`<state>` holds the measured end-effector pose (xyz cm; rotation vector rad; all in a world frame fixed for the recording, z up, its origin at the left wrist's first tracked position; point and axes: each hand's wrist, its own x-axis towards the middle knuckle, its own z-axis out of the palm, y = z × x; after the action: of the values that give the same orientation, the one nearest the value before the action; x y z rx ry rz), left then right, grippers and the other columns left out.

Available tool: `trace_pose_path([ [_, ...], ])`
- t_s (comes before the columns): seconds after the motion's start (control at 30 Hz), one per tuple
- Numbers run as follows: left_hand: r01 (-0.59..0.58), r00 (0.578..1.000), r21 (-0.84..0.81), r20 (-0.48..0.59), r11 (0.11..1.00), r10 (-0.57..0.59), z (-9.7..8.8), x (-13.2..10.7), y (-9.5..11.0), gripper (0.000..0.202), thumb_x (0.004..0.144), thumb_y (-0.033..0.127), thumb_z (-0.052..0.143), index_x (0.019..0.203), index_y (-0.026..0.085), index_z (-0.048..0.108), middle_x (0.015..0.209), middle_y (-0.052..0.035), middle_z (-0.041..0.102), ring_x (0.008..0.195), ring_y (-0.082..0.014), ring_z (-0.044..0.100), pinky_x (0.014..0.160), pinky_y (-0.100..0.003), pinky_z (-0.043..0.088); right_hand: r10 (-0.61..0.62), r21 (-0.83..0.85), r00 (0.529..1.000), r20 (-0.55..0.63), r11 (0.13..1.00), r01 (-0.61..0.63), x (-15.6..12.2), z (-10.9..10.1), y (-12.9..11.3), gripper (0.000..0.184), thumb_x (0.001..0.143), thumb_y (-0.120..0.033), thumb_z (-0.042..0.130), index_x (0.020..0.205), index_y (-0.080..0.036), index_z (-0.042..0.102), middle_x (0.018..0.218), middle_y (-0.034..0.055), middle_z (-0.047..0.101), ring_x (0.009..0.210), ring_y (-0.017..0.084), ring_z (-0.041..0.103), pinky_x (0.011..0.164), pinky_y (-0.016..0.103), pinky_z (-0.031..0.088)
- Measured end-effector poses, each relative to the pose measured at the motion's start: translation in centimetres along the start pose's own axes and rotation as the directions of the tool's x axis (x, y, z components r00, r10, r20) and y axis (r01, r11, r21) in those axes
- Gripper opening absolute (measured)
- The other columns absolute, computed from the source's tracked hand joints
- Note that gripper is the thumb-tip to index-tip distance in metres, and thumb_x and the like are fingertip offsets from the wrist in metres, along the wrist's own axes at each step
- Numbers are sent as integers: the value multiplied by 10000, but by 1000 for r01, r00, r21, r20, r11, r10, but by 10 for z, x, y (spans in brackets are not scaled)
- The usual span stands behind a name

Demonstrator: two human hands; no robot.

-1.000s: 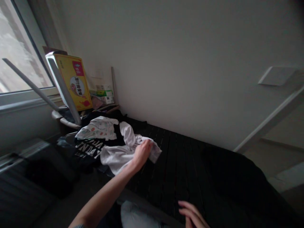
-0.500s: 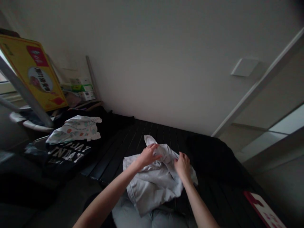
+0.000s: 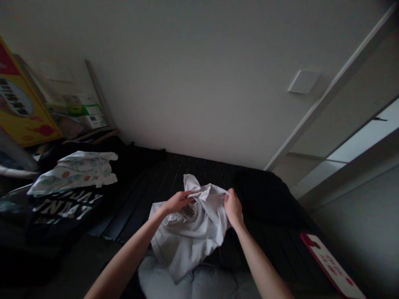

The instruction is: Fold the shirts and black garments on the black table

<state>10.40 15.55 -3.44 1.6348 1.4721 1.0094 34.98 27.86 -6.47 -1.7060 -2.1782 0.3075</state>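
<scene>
A crumpled white cloth garment (image 3: pixel 187 236) lies bunched on the black slatted surface (image 3: pixel 193 174) in front of me. My left hand (image 3: pixel 177 202) grips its upper edge from the left, beside a dark opening in the folds. My right hand (image 3: pixel 232 207) pinches a fold at its upper right. The garment's lower part hangs over a pale grey cushion (image 3: pixel 190 284). To the left lies a white garment with coloured spots (image 3: pixel 73 173), on top of a black shirt with white lettering (image 3: pixel 62 211). Neither hand touches those two.
A yellow printed box (image 3: pixel 21 104) leans at the far left, with small cartons (image 3: pixel 81 112) behind it against the wall. A black cushion (image 3: pixel 264 197) sits right of my hands. A red-and-white board (image 3: pixel 330 265) lies at the lower right edge.
The white garment has moved from the pile on the left to the middle, and both hands now hold it. The view has swung right, and my hands have drawn its folds upward.
</scene>
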Motion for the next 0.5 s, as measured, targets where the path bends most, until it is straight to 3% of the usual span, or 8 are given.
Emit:
trace_pose_path([
  [0.07,104,991,-206,-62,973,-119,-14,-11,-8,437,837,412,571,1179,163,678,986,-57,737,882,-211,658,813,-314,514,13,9,1000,-26,1000,-13,6,-5,2,218,952,-185,362,1071,-155,542,1012,119,635,875,212,629,688,285,377],
  [0.13,133,947,-433,-209,892,-243,-28,-21,-17,483,796,443,608,1152,126,686,913,-70,733,775,-192,641,721,-294,509,32,25,998,-61,999,-30,14,-11,7,191,927,-165,397,1049,-159,544,1015,106,603,853,200,610,681,283,366],
  [0.23,-27,816,-666,-445,745,-368,-51,-29,-24,560,724,417,662,1184,97,658,936,-96,725,762,-183,631,672,-267,492,8,56,991,-134,998,0,33,-22,14,164,891,-141,436,1014,-182,535,1038,71,548,807,170,576,672,275,357],
  [0.3,-134,745,-687,-545,714,-385,-67,-25,-26,618,695,407,682,1227,97,628,991,-106,714,770,-174,629,665,-252,488,-67,75,980,-189,994,83,54,-32,13,160,887,-131,437,1001,-194,529,1066,62,528,791,158,563,674,270,363],
  [0.37,-169,690,-645,-617,745,-378,-82,-12,-28,642,727,435,643,1284,121,585,1039,-100,696,761,-161,624,659,-245,490,-148,84,952,-266,981,176,82,-41,5,176,900,-130,418,1022,-190,529,1110,80,522,833,165,569,710,272,385],
  [0.43,-57,601,-549,-686,834,-410,-92,7,-33,628,800,447,548,1350,145,514,1070,-96,675,774,-159,629,670,-254,505,-192,57,923,-334,973,223,110,-46,-7,214,923,-158,402,1095,-165,529,1171,122,518,954,199,570,791,289,404],
  [0.5,147,491,-453,-738,879,-462,-94,24,-39,666,820,396,523,1413,118,405,1111,-126,645,854,-189,646,727,-291,528,-197,-26,926,-321,980,200,128,-43,-19,305,937,-233,429,1210,-123,508,1251,176,498,1096,256,533,889,339,395],
])
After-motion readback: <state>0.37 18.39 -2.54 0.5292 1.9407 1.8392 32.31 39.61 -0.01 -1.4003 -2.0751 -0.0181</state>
